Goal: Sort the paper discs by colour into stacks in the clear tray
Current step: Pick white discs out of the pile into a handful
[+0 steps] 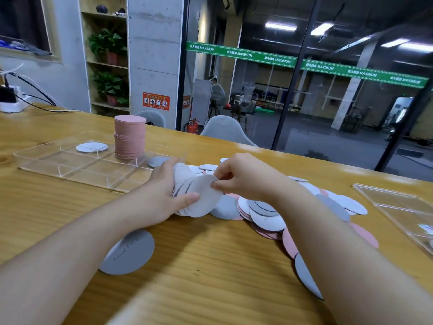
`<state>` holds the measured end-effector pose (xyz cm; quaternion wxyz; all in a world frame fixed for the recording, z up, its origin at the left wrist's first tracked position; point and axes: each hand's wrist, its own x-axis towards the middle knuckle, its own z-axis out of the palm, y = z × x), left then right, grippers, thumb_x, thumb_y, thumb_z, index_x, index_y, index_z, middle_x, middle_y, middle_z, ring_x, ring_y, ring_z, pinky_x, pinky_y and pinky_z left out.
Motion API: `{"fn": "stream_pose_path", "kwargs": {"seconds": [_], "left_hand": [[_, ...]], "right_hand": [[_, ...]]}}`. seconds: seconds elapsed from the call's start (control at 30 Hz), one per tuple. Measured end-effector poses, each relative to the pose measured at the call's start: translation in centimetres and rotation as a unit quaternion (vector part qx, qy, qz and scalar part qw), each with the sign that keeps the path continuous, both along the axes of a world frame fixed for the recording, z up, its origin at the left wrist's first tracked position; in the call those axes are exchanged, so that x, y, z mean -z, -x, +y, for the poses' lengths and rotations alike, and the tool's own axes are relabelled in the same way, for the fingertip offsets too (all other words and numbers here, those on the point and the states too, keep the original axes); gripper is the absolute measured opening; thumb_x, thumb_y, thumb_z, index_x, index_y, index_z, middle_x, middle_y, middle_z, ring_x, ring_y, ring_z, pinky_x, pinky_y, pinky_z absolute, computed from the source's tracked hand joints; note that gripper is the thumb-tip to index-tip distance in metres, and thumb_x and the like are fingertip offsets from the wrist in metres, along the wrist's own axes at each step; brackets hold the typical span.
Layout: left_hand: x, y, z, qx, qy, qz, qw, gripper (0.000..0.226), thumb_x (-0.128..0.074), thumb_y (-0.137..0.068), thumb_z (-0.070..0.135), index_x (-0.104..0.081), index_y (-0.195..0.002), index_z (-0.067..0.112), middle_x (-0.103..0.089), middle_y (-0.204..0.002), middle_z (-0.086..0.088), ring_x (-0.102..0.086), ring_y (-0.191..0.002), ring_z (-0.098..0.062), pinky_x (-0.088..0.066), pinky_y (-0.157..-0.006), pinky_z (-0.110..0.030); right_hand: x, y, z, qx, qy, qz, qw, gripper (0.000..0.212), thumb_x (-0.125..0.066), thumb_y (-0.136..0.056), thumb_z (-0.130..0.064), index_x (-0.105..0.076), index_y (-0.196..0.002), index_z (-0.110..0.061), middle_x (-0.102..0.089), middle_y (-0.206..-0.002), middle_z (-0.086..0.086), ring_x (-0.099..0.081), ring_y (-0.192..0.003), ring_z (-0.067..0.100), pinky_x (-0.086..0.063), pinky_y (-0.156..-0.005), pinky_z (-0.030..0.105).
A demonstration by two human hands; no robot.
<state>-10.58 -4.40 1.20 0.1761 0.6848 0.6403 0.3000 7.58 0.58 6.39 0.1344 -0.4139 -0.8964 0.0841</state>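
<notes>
A fanned bundle of pale discs (196, 195) is gripped by the left hand (164, 191), with the thumb laid across the front face near the lower edge and the fingers curled round behind the bundle. The upper right edge of the foremost disc is pinched by the right hand (243, 177) between thumb and forefinger, the other fingers being folded in loosely. Both forearms are stretched forward over the wooden table (210, 266), and the hands are brought together just above its surface, the left palm turned inward and the right wrist bent down toward the bundle.

The discs in the bundle are seen as white or very light grey (the exact shade cannot be told under this light). A loose heap of discs (269, 214), in pink, grey and white, is spread on the table beneath and to the right of the hands. One grey disc (128, 252) lies apart, partly under the left forearm. In the clear tray (46, 160), to the left beyond the hands, a tall pink stack (129, 137) is stood in a far compartment, a pale disc (91, 147) is laid flat in another, and a grey disc (157, 161) is placed at the tray's right end.
</notes>
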Motion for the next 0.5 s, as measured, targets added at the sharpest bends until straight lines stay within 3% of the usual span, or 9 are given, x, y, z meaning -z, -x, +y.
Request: {"fn": "stream_pose_path", "kwargs": {"seconds": [0.1,0.23,0.4,0.5], "left_hand": [[-0.3,-0.1,-0.2,0.006,0.013,0.014,1.0,0.087,-0.057,-0.087,0.045,0.002,-0.148,0.028,-0.011,-0.155,0.001,-0.019,-0.14,-0.013,-0.02,-0.102,-0.022],[-0.5,-0.1,-0.4,0.009,0.019,0.0,1.0,0.085,-0.061,-0.087,0.041,-0.002,-0.147,0.032,-0.016,-0.154,0.005,-0.025,-0.136,-0.012,-0.022,-0.095,-0.02],[-0.4,-0.1,-0.3,0.009,0.017,-0.007,1.0,0.082,-0.061,-0.086,0.037,-0.005,-0.146,0.033,-0.019,-0.151,0.006,-0.03,-0.13,-0.01,-0.024,-0.091,-0.019],[-0.3,-0.1,-0.2,0.013,0.02,-0.007,1.0,0.084,-0.06,-0.087,0.038,-0.002,-0.146,0.034,-0.015,-0.152,0.006,-0.026,-0.134,-0.011,-0.023,-0.093,-0.019]], "right_hand": [[0.0,-0.3,0.3,-0.006,0.058,0.053,0.997,0.012,-0.066,-0.085,-0.021,-0.073,-0.088,-0.011,-0.073,-0.082,0.001,-0.068,-0.076,0.012,-0.057,-0.076,0.032],[0.5,-1.6,1.2,0.009,0.165,0.161,0.973,0.017,-0.065,-0.087,-0.029,-0.07,-0.095,-0.014,-0.073,-0.086,0.0,-0.07,-0.074,0.008,-0.056,-0.073,0.022],[2.3,-3.3,3.6,0.121,0.095,0.087,0.984,0.02,-0.059,-0.09,-0.034,-0.07,-0.089,-0.018,-0.07,-0.082,-0.005,-0.066,-0.079,0.016,-0.053,-0.075,0.031],[2.7,-3.2,4.2,0.148,0.043,0.058,0.986,0.017,-0.056,-0.091,-0.032,-0.069,-0.097,-0.023,-0.066,-0.095,-0.011,-0.059,-0.092,0.013,-0.045,-0.074,0.027]]}}
